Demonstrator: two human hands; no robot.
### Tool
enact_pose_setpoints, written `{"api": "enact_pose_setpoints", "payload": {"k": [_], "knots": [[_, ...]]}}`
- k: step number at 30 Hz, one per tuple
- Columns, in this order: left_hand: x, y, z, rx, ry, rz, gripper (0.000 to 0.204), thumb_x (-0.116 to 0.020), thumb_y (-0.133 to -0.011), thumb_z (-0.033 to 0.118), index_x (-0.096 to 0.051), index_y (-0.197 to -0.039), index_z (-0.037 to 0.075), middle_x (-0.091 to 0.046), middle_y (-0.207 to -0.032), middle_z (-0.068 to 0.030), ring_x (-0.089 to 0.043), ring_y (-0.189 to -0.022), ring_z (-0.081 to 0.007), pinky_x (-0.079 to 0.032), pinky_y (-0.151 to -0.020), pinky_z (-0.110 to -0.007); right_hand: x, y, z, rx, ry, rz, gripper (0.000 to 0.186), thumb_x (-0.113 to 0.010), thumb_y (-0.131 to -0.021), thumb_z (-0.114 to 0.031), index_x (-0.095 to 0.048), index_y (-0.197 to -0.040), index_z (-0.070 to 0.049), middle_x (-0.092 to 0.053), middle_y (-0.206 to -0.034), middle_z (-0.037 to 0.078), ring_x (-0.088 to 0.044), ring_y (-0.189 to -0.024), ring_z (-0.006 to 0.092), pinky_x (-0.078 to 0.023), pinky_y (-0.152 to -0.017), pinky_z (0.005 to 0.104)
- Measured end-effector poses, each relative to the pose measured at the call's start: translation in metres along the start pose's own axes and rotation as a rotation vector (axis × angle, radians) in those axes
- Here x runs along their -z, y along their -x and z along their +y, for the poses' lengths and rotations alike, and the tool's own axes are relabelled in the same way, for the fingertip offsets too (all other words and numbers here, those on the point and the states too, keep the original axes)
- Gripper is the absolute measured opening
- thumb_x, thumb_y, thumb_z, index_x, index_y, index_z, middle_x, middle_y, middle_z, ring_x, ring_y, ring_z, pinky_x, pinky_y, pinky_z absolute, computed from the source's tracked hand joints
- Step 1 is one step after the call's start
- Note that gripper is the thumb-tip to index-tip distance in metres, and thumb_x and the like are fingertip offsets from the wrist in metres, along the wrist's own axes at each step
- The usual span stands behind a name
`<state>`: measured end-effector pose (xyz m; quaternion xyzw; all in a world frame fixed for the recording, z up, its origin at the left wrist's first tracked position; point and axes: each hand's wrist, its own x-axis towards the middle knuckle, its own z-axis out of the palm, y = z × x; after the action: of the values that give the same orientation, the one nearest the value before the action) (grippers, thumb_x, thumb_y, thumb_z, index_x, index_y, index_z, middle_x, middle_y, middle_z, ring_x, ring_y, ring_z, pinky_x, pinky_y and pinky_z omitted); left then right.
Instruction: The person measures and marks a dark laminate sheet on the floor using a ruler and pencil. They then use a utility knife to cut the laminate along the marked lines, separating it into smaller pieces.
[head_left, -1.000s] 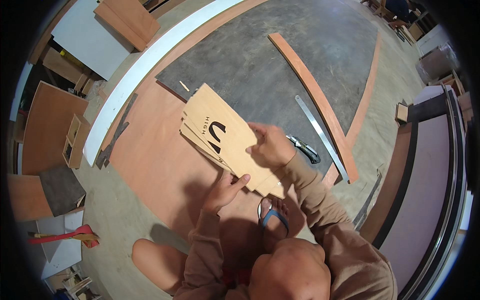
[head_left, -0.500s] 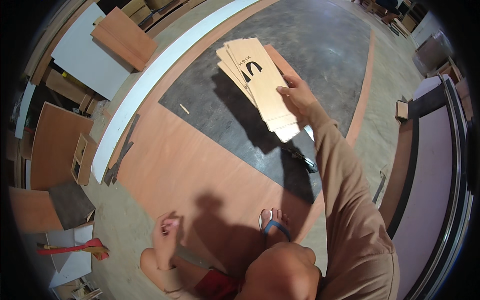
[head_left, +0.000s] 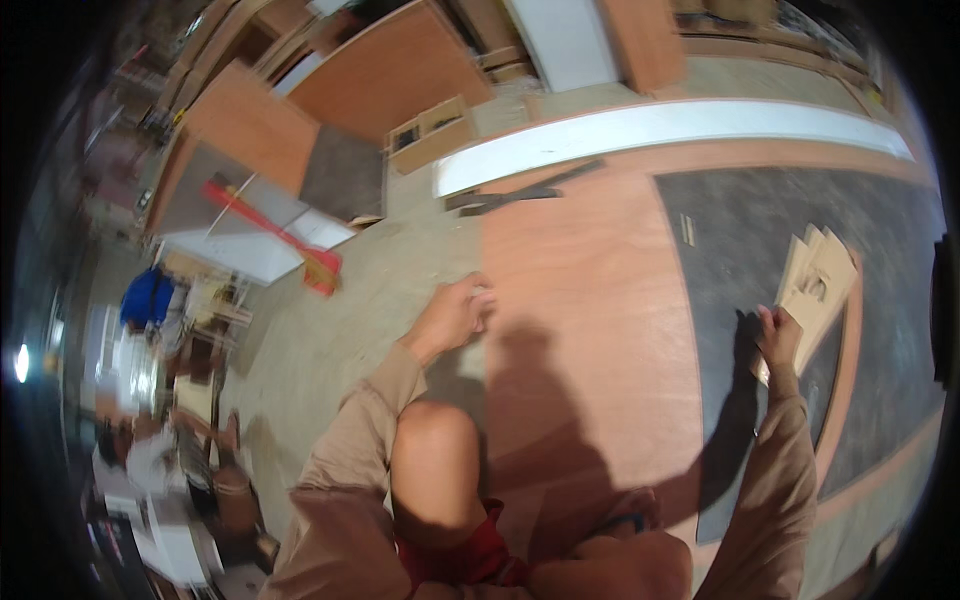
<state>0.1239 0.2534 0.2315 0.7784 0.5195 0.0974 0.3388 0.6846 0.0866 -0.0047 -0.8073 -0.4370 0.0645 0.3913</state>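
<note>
The person's right hand [head_left: 778, 338], toward the right of the frame, was gripping a fanned stack of thin tan boards [head_left: 825, 285] by its lower end. I saw the stack held over a dark sheet [head_left: 722, 270], beside a long wooden strip [head_left: 842, 375]. The left hand [head_left: 452, 315], near the middle, had its fingers loosely bent; I could not tell whether anything was in them. It hung by the left edge of a reddish-brown sheet [head_left: 580, 265], well apart from the boards. Two little slivers [head_left: 688, 230] lay near the dark sheet's upper left corner. Across the upper right ran a long white panel [head_left: 680, 140], with black scraps [head_left: 530, 190] just below its left end. A red strap [head_left: 265, 235] showed at upper left.
</note>
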Motion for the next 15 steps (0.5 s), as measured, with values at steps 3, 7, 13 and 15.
{"api": "enact_pose_setpoints", "payload": {"k": [3,7,13,15], "knots": [[-0.020,-0.008,-0.067,-0.043,-0.404,0.085,0.038,-0.066,-0.101,0.038,-0.069,-0.111,0.001,-0.073,-0.085,-0.0246,-0.071,-0.077,-0.0413,-0.055,-0.073,-0.052,-0.036,-0.022,-0.051,0.052,0.073,-0.141,0.050,-0.076,-0.097,-0.035,-0.059,-0.070,0.003,-0.052,-0.057,0.015,-0.048,-0.054,0.0206,-0.044,-0.055,0.0408],[0.035,-0.040,-0.195,0.196,-0.578,0.152,0.052,-0.074,-0.089,0.051,-0.074,-0.099,0.001,-0.074,-0.095,-0.0300,-0.072,-0.093,-0.0459,-0.056,-0.085,-0.053,-0.082,-0.018,-0.128,0.286,0.056,-0.454,0.038,-0.078,-0.092,-0.028,-0.061,-0.075,0.001,-0.059,-0.061,0.019,-0.058,-0.055,0.0318,-0.047,-0.058,0.0452],[0.248,-0.099,-0.456,0.650,-0.461,0.745,0.056,-0.075,-0.087,0.051,-0.077,-0.111,0.001,-0.076,-0.116,-0.0236,-0.070,-0.113,-0.0443,-0.054,-0.100,-0.048,-0.071,0.030,-0.167,0.337,0.176,-1.027,0.020,-0.081,-0.081,-0.013,-0.068,-0.093,-0.002,-0.070,-0.079,0.017,-0.072,-0.070,0.0322,-0.057,-0.064,0.0422],[0.299,-0.135,-0.499,0.728,-0.231,0.852,0.058,-0.080,-0.084,0.051,-0.078,-0.105,-0.004,-0.076,-0.112,-0.0261,-0.071,-0.110,-0.0453,-0.054,-0.098,-0.047,-0.033,0.042,-0.156,0.146,0.328,-0.988,0.022,-0.081,-0.080,-0.013,-0.069,-0.095,-0.002,-0.072,-0.085,0.017,-0.073,-0.077,0.0336,-0.058,-0.068,0.0432]]}}
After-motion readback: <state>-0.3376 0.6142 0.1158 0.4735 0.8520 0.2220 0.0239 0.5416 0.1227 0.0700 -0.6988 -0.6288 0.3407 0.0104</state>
